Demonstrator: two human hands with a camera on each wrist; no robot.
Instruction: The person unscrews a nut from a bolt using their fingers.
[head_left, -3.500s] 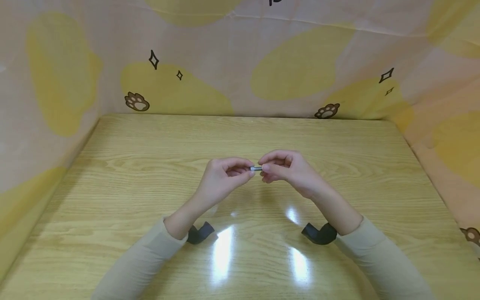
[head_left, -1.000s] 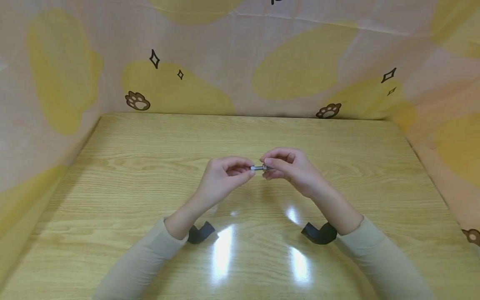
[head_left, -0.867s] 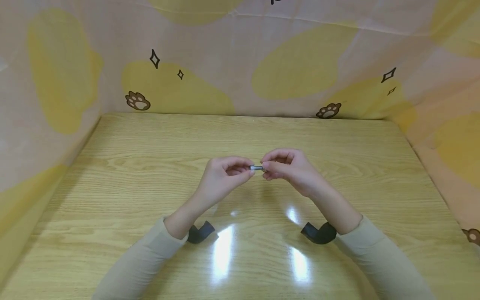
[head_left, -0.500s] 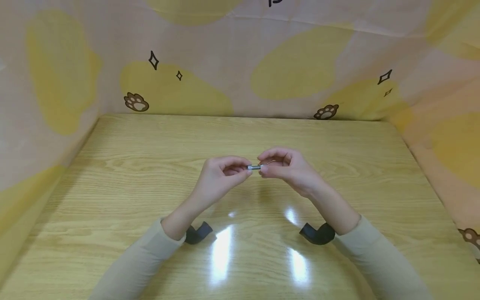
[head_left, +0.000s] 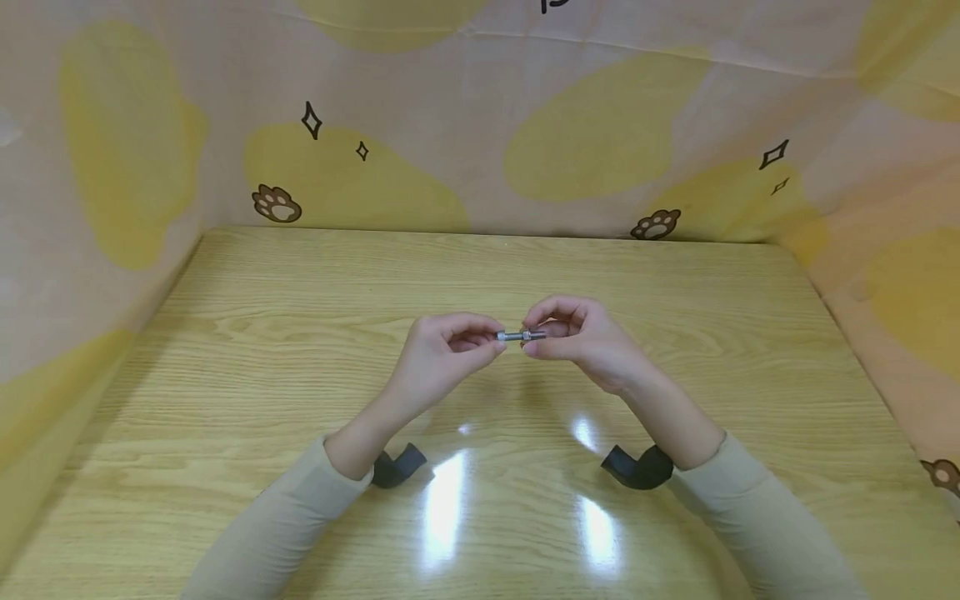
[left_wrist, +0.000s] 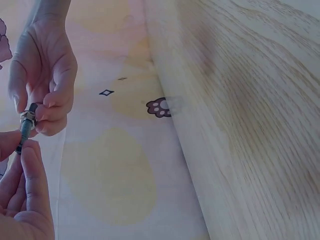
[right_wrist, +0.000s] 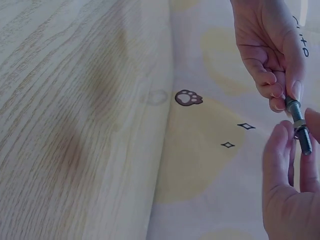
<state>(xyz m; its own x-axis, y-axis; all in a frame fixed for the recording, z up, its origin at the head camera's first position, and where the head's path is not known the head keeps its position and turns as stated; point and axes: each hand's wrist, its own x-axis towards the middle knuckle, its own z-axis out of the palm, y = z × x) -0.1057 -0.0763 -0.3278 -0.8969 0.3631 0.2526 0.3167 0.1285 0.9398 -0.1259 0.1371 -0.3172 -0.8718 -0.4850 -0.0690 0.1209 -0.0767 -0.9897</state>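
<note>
In the head view a silver bolt lies level between the two hands above the table, with a nut partway along its shank. My left hand pinches the bolt's head end between thumb and fingers, hiding part of it. Around the nut are the thumb and curled fingers of my right hand; the bolt's bare threaded end sticks out past the nut towards that palm. From the right wrist, the threads of the bolt show beyond the nut. The left wrist view shows right fingertips against the nut.
The hands are over a wood-grain table. A patterned cloth stands along its back and sides. Black curved pieces show by both wrists. Bright reflections lie on the near tabletop.
The right fingers have shifted repeatedly at the nut, covering and uncovering it; thumb and fingertips now sit further apart, showing the nut and threaded end. The left hand keeps its pinch nearly in place.
</note>
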